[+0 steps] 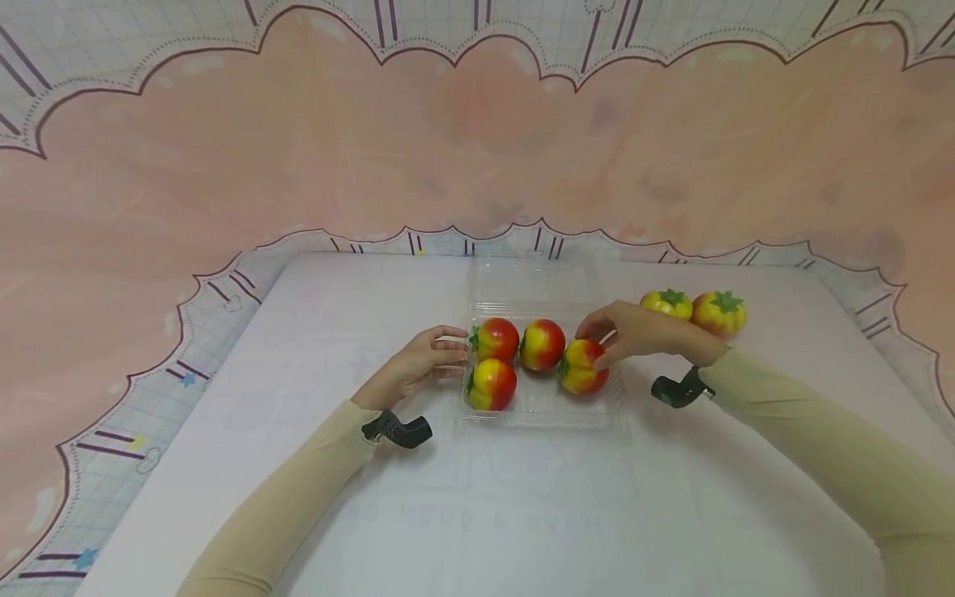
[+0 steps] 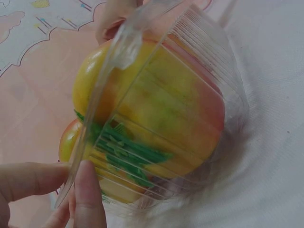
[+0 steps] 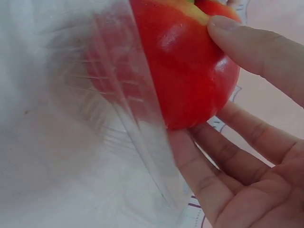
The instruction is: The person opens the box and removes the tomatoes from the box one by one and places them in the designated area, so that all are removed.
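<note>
A clear plastic box (image 1: 540, 419) lies on the table with its lid (image 1: 533, 282) folded back. Inside are several red-and-yellow persimmons with green leafy tops: one at upper left (image 1: 497, 338), one at lower left (image 1: 492, 385), one in the middle (image 1: 542, 345). My right hand (image 1: 630, 330) grips another persimmon (image 3: 190, 61) at the box's right side, thumb on top and fingers beneath. At the left side, my left hand (image 1: 425, 361) pinches the box's rim (image 2: 90, 123) between thumb (image 2: 89, 194) and finger. Through the ribbed wall a persimmon (image 2: 166, 104) shows close by.
Two more persimmons, one yellower (image 1: 666, 303) and one orange-tinged (image 1: 719, 313), sit behind the right forearm, outside the box. A white cover (image 1: 477, 514) lies over the table. Patterned pink cloth (image 1: 448, 157) hangs behind. Black bands (image 1: 399, 429) are on both wrists.
</note>
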A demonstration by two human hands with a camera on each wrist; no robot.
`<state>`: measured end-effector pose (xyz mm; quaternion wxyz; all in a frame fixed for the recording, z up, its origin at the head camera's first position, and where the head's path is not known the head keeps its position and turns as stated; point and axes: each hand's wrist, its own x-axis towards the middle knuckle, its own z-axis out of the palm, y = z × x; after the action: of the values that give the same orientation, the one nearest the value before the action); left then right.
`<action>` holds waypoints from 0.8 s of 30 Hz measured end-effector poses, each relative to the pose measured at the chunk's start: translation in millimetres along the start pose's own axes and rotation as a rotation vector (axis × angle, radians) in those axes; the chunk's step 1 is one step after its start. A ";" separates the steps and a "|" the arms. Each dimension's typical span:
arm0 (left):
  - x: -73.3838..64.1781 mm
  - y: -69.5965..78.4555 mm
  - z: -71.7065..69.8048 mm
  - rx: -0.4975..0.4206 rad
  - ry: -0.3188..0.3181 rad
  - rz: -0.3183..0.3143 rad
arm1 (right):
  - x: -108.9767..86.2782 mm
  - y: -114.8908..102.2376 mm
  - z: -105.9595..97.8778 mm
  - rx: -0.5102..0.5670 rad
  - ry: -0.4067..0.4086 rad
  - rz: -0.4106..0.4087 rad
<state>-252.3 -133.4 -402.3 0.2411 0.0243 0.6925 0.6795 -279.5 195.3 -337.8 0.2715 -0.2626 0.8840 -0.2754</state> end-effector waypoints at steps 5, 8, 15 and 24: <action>-0.3 0.0 0.2 0.004 0.009 -0.003 | 0.4 1.8 0.4 0.025 -0.020 -0.007; -0.4 0.2 0.1 0.005 0.013 -0.006 | 0.8 2.9 -0.3 0.030 -0.035 -0.013; 0.8 -1.2 -0.5 -0.003 0.007 -0.001 | 1.1 2.2 -2.5 0.020 -0.087 -0.005; 1.4 -1.5 0.0 -0.010 0.006 -0.003 | 2.8 7.3 -5.2 0.032 -0.156 -0.066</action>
<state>-253.0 -133.1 -404.1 0.2400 0.0202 0.6896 0.6829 -287.1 200.6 -339.6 0.3345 -0.3079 0.8465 -0.2768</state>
